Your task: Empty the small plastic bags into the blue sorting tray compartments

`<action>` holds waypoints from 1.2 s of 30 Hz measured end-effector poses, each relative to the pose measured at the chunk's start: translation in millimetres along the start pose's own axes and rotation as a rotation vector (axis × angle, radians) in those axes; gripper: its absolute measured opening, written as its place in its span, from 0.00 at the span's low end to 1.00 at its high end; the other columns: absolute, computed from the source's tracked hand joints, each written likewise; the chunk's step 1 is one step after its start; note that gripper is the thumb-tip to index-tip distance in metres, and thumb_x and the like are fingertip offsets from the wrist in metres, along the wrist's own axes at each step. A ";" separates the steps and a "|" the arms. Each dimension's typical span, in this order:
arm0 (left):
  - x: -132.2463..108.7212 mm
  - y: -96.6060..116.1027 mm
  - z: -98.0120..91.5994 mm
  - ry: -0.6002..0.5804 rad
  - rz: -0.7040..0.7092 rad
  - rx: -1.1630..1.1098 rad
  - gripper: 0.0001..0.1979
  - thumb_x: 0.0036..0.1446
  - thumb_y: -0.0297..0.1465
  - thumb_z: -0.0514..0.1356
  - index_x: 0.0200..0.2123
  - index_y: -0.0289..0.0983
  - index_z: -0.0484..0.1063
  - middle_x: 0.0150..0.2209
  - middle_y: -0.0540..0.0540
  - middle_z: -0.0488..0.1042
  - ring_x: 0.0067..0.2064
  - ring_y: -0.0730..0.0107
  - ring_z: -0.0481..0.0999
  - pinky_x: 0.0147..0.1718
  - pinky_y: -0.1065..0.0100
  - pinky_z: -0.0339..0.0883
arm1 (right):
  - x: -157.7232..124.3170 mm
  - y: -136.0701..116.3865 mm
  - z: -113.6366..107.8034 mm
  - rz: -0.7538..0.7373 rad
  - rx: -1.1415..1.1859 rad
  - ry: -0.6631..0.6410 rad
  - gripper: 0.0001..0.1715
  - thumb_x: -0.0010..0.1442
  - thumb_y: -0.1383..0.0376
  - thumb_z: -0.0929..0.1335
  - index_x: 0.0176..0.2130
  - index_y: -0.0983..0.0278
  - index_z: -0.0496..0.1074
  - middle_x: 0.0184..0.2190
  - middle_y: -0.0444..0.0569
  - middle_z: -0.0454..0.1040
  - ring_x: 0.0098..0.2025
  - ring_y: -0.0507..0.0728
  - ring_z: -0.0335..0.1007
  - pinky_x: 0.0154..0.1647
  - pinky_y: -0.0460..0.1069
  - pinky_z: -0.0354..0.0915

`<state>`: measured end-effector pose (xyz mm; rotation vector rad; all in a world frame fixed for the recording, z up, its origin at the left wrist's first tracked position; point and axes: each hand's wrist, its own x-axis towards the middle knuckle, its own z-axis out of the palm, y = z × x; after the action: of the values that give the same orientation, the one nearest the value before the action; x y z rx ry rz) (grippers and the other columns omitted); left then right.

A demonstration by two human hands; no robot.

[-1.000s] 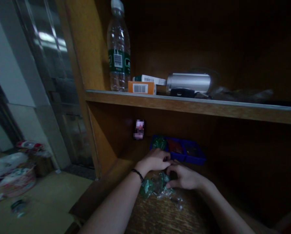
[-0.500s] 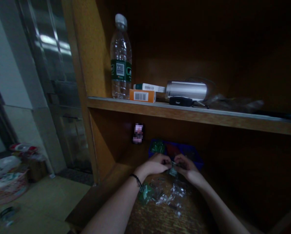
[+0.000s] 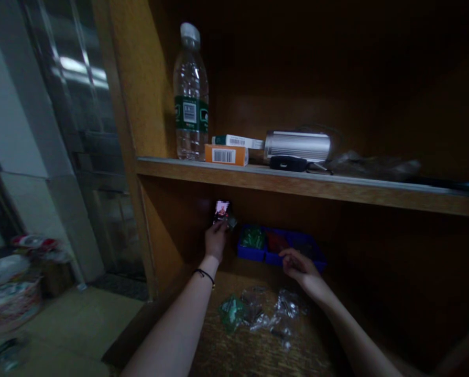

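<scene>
My left hand (image 3: 216,242) reaches to the back left of the lower shelf, fingers pinched. A small clear greyish-green plastic packet (image 3: 231,223) shows at its fingertips, blurred. Just behind those fingers stands a phone (image 3: 222,208) with a lit screen; whether they touch it I cannot tell. My right hand (image 3: 302,268) hovers at the front of a blue divided tray (image 3: 252,253), fingers loosely curled, thumb apart, and nothing visible between them. In the tray lie green packets (image 3: 253,238), something red (image 3: 276,242) in the middle and dark contents at the right.
Crumpled clear wrappers (image 3: 287,309) and a green wrapper (image 3: 231,313) lie on the wooden surface before me. The upper shelf (image 3: 218,171) holds a plastic bottle (image 3: 191,94), small boxes (image 3: 226,155), a silver cylinder (image 3: 299,144) and a black key fob (image 3: 288,163).
Both hands were together at a small plastic packet before the tray. My left hand has moved left and back to the phone with it; my right hand stays near the tray, fingers loosened.
</scene>
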<state>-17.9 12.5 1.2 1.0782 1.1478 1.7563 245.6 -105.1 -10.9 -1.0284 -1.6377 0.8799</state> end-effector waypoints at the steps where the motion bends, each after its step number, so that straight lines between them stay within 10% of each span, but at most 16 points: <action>1: 3.8 -6.4 -0.4 -0.011 -0.006 0.020 0.22 0.47 0.44 0.63 0.40 0.33 0.78 0.26 0.50 0.73 0.21 0.79 0.62 0.21 0.74 0.53 | 0.2 1.3 -0.4 -0.004 -0.009 -0.002 0.17 0.51 0.68 0.67 0.44 0.61 0.71 0.30 0.42 0.68 0.33 0.54 0.64 0.36 0.48 0.57; 14: 15.4 -23.5 18.8 -0.140 -0.015 0.325 0.13 0.57 0.35 0.57 0.40 0.34 0.74 0.33 0.45 0.79 0.24 0.73 0.75 0.19 0.77 0.58 | -0.1 -2.4 -1.6 0.063 -0.133 -0.002 0.12 0.55 0.65 0.67 0.40 0.62 0.74 0.28 0.42 0.69 0.32 0.55 0.65 0.34 0.48 0.57; 23: 52.1 12.0 51.3 -0.388 0.059 0.704 0.11 0.46 0.22 0.62 0.15 0.35 0.71 0.15 0.48 0.70 0.26 0.65 0.74 0.29 0.71 0.62 | -0.7 -4.5 -5.0 0.053 -0.228 0.049 0.10 0.56 0.63 0.66 0.38 0.61 0.76 0.28 0.44 0.73 0.33 0.57 0.68 0.34 0.48 0.58; 28: 50.2 26.2 72.3 -0.518 0.079 0.781 0.08 0.39 0.19 0.63 0.16 0.36 0.74 0.22 0.46 0.77 0.32 0.61 0.77 0.34 0.68 0.66 | -1.5 -3.8 -6.2 0.055 -0.298 0.029 0.11 0.57 0.62 0.66 0.38 0.61 0.76 0.28 0.45 0.73 0.33 0.58 0.69 0.34 0.49 0.58; 34: -1.2 80.5 71.2 -0.424 0.214 0.757 0.11 0.56 0.29 0.58 0.38 0.35 0.79 0.45 0.39 0.80 0.53 0.55 0.74 0.48 0.65 0.65 | -2.1 -5.6 -7.8 0.039 -0.370 0.077 0.10 0.56 0.62 0.66 0.35 0.60 0.78 0.24 0.44 0.70 0.29 0.56 0.66 0.31 0.48 0.55; 36: -51.5 115.3 60.7 -0.626 0.325 0.632 0.13 0.61 0.33 0.55 0.41 0.37 0.79 0.44 0.43 0.80 0.47 0.60 0.77 0.47 0.66 0.67 | -2.7 -7.6 -8.7 0.029 -0.358 0.065 0.09 0.55 0.63 0.66 0.32 0.61 0.77 0.22 0.44 0.70 0.27 0.56 0.65 0.30 0.48 0.55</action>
<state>39.6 -51.2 111.9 2.1086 1.1737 1.1168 252.8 -109.8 -2.7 -1.3126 -1.7668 0.5746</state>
